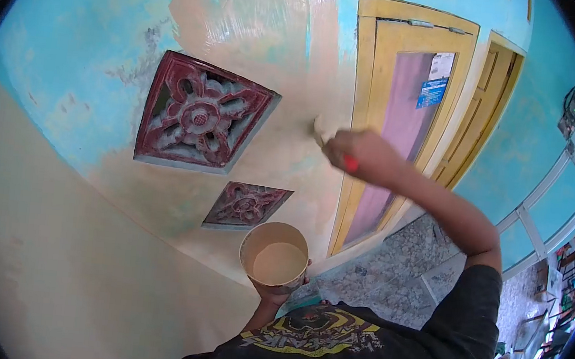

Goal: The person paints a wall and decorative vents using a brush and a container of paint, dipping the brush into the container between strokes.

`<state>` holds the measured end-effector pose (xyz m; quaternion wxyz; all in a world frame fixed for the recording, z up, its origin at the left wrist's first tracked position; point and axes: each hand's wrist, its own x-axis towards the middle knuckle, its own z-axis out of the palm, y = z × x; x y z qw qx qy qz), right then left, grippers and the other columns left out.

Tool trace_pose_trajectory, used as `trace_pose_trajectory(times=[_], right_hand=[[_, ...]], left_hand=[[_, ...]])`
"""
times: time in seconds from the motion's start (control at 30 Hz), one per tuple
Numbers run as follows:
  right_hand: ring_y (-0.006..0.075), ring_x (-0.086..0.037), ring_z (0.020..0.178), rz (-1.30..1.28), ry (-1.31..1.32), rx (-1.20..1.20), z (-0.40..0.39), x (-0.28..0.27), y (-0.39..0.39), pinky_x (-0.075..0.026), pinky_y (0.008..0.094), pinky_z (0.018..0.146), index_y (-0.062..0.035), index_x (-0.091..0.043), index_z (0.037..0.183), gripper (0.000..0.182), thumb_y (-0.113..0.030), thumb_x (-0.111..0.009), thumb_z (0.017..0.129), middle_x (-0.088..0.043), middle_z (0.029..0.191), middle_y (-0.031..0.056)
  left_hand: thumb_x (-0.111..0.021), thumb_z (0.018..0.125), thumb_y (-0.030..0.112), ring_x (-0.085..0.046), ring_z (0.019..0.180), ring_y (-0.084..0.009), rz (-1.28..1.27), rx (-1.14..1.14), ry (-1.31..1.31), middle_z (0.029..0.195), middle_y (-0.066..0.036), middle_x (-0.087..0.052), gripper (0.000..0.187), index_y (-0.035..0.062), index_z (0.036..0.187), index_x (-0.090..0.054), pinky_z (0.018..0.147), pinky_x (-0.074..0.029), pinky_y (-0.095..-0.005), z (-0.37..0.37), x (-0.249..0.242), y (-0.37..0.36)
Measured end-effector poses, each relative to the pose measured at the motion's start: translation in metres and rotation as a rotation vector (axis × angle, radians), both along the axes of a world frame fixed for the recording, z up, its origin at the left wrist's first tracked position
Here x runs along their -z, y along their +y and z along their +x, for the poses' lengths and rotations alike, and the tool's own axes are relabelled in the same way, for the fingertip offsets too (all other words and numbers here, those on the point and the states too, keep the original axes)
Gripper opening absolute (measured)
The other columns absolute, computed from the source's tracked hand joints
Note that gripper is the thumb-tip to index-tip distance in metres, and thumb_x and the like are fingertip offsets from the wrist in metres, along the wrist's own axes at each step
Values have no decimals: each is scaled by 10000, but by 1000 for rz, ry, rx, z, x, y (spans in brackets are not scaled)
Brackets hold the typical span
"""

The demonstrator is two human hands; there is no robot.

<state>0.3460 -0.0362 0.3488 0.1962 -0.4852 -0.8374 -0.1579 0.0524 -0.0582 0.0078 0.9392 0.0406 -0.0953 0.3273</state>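
In the head view, the right hand [359, 155] is closed around a red-handled paintbrush [326, 140], whose bristles press on the turquoise plaster wall [71, 55] at the edge of a wet beige painted patch [282, 89]. The brush's long axis runs from the fist up and left into the wall, just left of the yellow wooden door frame [362, 83]. The left hand [277, 290] grips a round cream paint pot [273, 254] from below, upright, half full of beige paint. The pot lies below and left of the brush, nearer the chest. Two dark red carved square vents [200, 112] sit left of the brush.
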Motion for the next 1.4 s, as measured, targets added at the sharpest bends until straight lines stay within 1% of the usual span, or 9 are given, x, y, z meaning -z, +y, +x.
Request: trace_pose_trajectory(times=[0.23, 0.27, 0.4, 0.6, 0.87, 0.97, 1.13, 1.23, 1.4], right_hand=[[177, -725, 852, 550, 105, -88, 25, -191, 14, -570, 328, 736, -155, -682, 1246, 321, -178, -670, 926, -734, 1007, 111], [156, -664, 633, 463, 216, 68, -1, -212, -14, -531, 293, 598, 40, -718, 949, 178, -131, -687, 913, -724, 748, 111], [184, -716, 971, 738, -304, 194, 31, -176, 6, -583, 352, 778, -162, -647, 1297, 401, -137, -652, 896, -687, 1224, 96], [231, -696, 751, 99, -515, -151, 20, -32, 4, -570, 372, 594, -49, -646, 1128, 259, -131, -624, 884, -618, 850, 60], [241, -696, 884, 761, -334, -152, 58, -215, 13, -554, 349, 704, -74, -667, 1176, 280, -143, -611, 910, -700, 1078, 81], [231, -691, 815, 650, -469, 224, 45, -175, 6, -554, 328, 673, -74, -632, 1251, 374, -121, -616, 881, -675, 1044, 77], [263, -685, 780, 140, -689, -212, 38, -15, 11, -563, 389, 592, -34, -630, 1163, 291, -150, -593, 898, -663, 990, 108], [311, -686, 842, -310, -397, -94, 33, -45, 15, -557, 442, 648, -45, -659, 1072, 229, -202, -588, 920, -672, 950, 145], [320, -675, 770, 336, -26, -33, 46, -171, 14, -521, 405, 701, -66, -706, 1150, 276, -155, -697, 889, -693, 994, 167]], left_hand=[[-488, 798, 829, -433, 1296, -580, 56, -144, 160, 1494, -266, -387, 1050, 153, 1563, -244, 857, -499, -724, 13, -9, -6], [-482, 801, 830, -449, 1282, -576, 48, -170, 186, 1498, -261, -384, 1043, 156, 1561, -246, 855, -499, -728, 12, -4, -6], [-459, 814, 832, -518, 1213, -555, 132, -209, 242, 1498, -229, -392, 1004, 173, 1548, -267, 831, -502, -737, 13, 5, -5], [-709, 754, 680, -334, 1387, -525, 54, -148, 87, 1497, -284, -360, 1075, 131, 1557, -249, 967, -421, -703, 9, 36, -2], [-740, 749, 653, -272, 1411, -539, 29, -164, 58, 1520, -279, -317, 1073, 164, 1563, -238, 970, -410, -747, 30, 0, -3], [-615, 781, 749, -298, 1386, -580, 48, -197, 9, 1551, -258, -292, 1055, 182, 1576, -216, 956, -407, -776, 38, 3, -6], [-735, 729, 697, -312, 1390, -533, 88, -245, 63, 1505, -274, -348, 1110, 169, 1564, -228, 954, -440, -725, 41, 4, -10], [-717, 729, 717, -352, 1366, -528, 86, -308, 117, 1488, -277, -372, 1114, 155, 1560, -232, 951, -452, -702, 43, 12, -12], [-675, 738, 752, -410, 1317, -535, 27, -329, 190, 1467, -304, -381, 1116, 140, 1560, -231, 928, -461, -698, 47, 29, -12]])
